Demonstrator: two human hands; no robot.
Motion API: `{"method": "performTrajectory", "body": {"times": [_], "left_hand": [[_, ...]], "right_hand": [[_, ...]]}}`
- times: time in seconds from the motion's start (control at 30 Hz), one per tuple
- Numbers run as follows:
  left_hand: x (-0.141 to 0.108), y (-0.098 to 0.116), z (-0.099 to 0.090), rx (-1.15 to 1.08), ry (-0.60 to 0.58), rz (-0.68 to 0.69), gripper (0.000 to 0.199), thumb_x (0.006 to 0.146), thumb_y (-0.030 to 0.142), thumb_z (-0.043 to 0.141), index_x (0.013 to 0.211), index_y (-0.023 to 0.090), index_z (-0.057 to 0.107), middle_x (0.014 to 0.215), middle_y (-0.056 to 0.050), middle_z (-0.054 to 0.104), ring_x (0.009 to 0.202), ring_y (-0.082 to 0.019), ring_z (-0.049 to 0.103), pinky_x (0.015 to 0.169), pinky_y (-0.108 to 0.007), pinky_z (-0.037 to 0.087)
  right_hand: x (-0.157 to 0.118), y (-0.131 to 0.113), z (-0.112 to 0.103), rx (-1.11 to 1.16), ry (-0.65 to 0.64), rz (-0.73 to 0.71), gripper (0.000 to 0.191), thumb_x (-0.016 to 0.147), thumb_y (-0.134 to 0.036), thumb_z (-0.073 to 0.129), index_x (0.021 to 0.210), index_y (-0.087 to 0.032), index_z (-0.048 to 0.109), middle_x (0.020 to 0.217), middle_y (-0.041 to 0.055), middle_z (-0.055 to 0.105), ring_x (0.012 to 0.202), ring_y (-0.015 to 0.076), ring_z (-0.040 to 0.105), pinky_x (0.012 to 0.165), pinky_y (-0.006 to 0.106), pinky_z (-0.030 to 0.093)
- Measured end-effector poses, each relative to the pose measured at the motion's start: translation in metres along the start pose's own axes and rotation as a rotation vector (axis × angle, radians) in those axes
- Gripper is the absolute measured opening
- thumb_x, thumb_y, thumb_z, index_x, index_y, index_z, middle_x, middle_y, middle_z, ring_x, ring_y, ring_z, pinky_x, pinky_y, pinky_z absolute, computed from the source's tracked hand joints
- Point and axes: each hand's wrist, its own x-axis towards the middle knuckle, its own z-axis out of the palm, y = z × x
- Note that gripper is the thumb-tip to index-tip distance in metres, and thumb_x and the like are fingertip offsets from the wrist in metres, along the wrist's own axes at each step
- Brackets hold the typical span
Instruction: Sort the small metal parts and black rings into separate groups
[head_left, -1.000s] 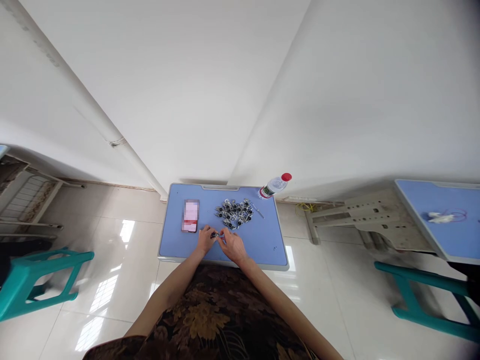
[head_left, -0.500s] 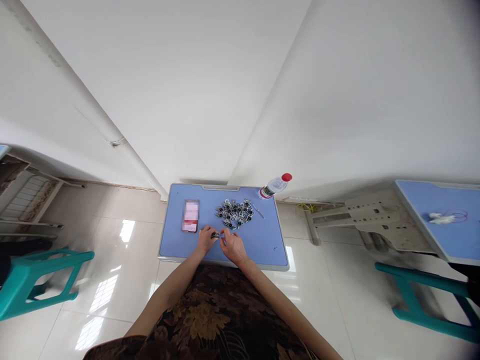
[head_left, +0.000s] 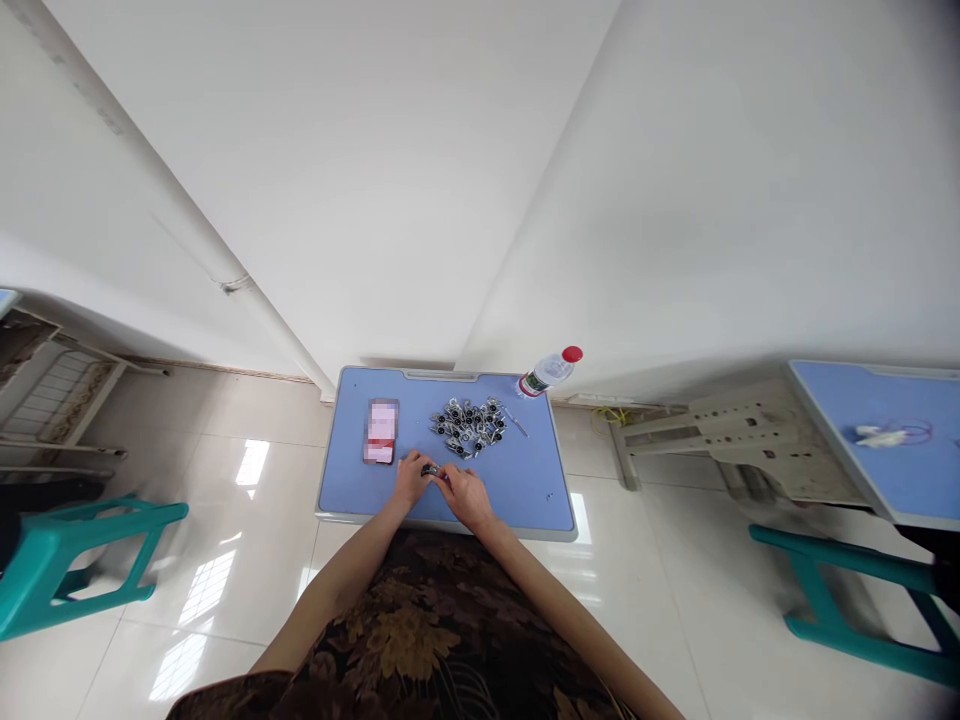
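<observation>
Near the front edge of the blue desk (head_left: 352, 490), my left hand (head_left: 411, 480) and my right hand (head_left: 463, 496) meet. A small metal part (head_left: 430, 470) with a dark section sits between them, and the fingers of both hands are closed on it. Just beyond my right hand lies a pile of small metal parts (head_left: 466, 425) with black round pieces. A thin pen-like tool (head_left: 517, 422) rests at the pile's right side.
A phone (head_left: 381, 432) lies left of the pile. At the back right is a clear bottle (head_left: 546, 373) with a red cap. Teal stools (head_left: 90, 530) stand on both sides, and another blue desk (head_left: 892, 420) is at the right.
My right hand's fingers have shifted slightly left and closed in over the small metal part, covering more of it. My left hand has hardly moved.
</observation>
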Motion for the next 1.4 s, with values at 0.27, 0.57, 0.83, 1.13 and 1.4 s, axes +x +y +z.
{"method": "performTrajectory", "body": {"times": [0.27,0.57,0.83,1.13,1.4], "left_hand": [[0.000,0.000,0.001,0.006,0.004,-0.008,0.018,0.078,0.011,0.071,0.092,0.021,0.074,0.104,-0.004,0.067,0.087,-0.016,0.060,0.088,-0.031,0.041],[-0.001,0.000,-0.003,-0.017,-0.036,-0.006,0.019,0.080,0.014,0.072,0.097,0.023,0.074,0.107,-0.003,0.066,0.090,-0.017,0.060,0.090,-0.032,0.039],[-0.002,-0.001,-0.001,-0.016,-0.013,-0.005,0.017,0.084,0.014,0.071,0.099,0.022,0.073,0.108,-0.004,0.067,0.100,-0.019,0.060,0.089,-0.032,0.039],[-0.006,0.000,-0.005,-0.029,-0.040,-0.019,0.021,0.083,0.013,0.070,0.101,0.023,0.073,0.108,-0.003,0.067,0.090,-0.017,0.062,0.089,-0.031,0.039],[-0.006,-0.006,-0.006,-0.009,-0.042,-0.012,0.022,0.081,0.012,0.071,0.100,0.024,0.074,0.106,-0.002,0.067,0.085,-0.015,0.063,0.090,-0.032,0.041]], "right_hand": [[-0.006,0.008,-0.001,0.089,0.077,0.029,0.013,0.088,-0.011,0.054,0.090,-0.022,0.062,0.081,0.0018,0.071,0.075,0.0168,0.064,0.076,0.026,0.042],[0.006,0.029,-0.012,0.336,0.182,0.237,0.023,0.095,-0.038,0.051,0.087,-0.021,0.065,0.086,0.0084,0.073,0.077,0.0212,0.066,0.075,0.031,0.050],[0.030,0.041,-0.009,0.687,0.240,0.470,0.041,0.083,-0.063,0.062,0.079,-0.022,0.063,0.072,0.0057,0.069,0.067,0.0221,0.066,0.069,0.034,0.053],[-0.004,0.122,-0.028,1.191,0.838,1.025,0.039,0.085,-0.061,0.053,0.071,-0.025,0.044,0.059,-0.0044,0.051,0.058,0.0151,0.062,0.065,0.031,0.061],[-0.022,0.178,-0.041,1.033,0.599,1.179,0.006,0.066,-0.021,0.061,0.068,-0.023,0.056,0.054,-0.0040,0.053,0.057,0.0162,0.062,0.059,0.028,0.060]]}}
